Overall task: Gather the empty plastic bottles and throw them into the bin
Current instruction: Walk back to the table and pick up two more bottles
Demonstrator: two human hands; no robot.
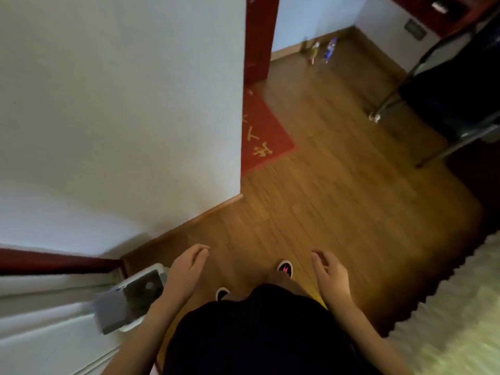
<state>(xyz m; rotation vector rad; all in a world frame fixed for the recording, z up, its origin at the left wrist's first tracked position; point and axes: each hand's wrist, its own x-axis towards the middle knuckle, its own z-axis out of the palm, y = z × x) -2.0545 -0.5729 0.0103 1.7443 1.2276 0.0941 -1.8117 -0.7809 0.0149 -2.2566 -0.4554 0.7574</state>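
Note:
Two plastic bottles stand on the wooden floor far ahead by the back wall: one with a yellow-red label (313,52) and one with a blue label (330,49). A third, darker bottle (305,45) seems to stand left of them, too blurred to be sure. The white bin (140,295) with a dark liner sits at the lower left, against the wall. My left hand (186,269) hovers beside the bin, fingers loosely apart, holding nothing. My right hand (330,274) hangs over the floor, also empty with fingers apart.
A white wall corner (240,158) juts out at the left. A red doormat (263,133) lies past it beside a red door frame (259,36). A black chair with metal legs (446,98) stands at the right. A pale rug (446,320) covers the lower right.

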